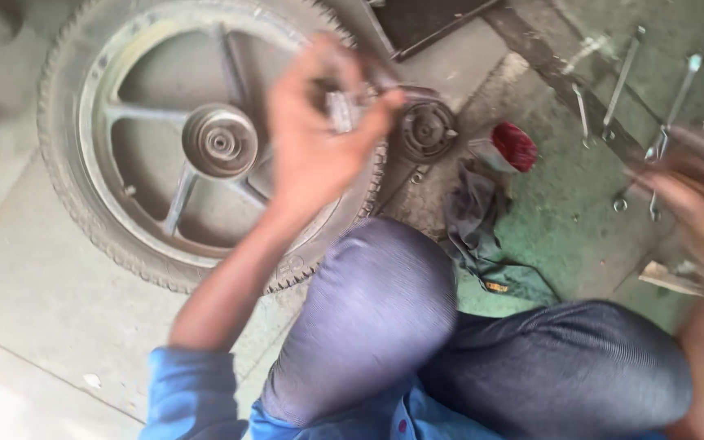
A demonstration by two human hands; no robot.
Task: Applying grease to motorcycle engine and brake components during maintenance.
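My left hand (319, 130) is raised over a motorcycle wheel (165, 138) lying flat on the concrete floor. Its fingers pinch a small grey metal part (340, 110). My right hand (698, 212) is at the right edge, heavily blurred, with fingers spread near several wrenches (621, 81) on the floor; whether it holds anything is unclear. A round dark hub part (425, 130) lies just right of the tyre. My knees in dark trousers (385, 310) fill the lower middle.
A red-capped small container (508, 148) and a dark rag (474, 220) lie between the hub part and the wrenches. A scrap of wood (668, 277) rests at the right. A dark metal frame (433, 24) crosses the top.
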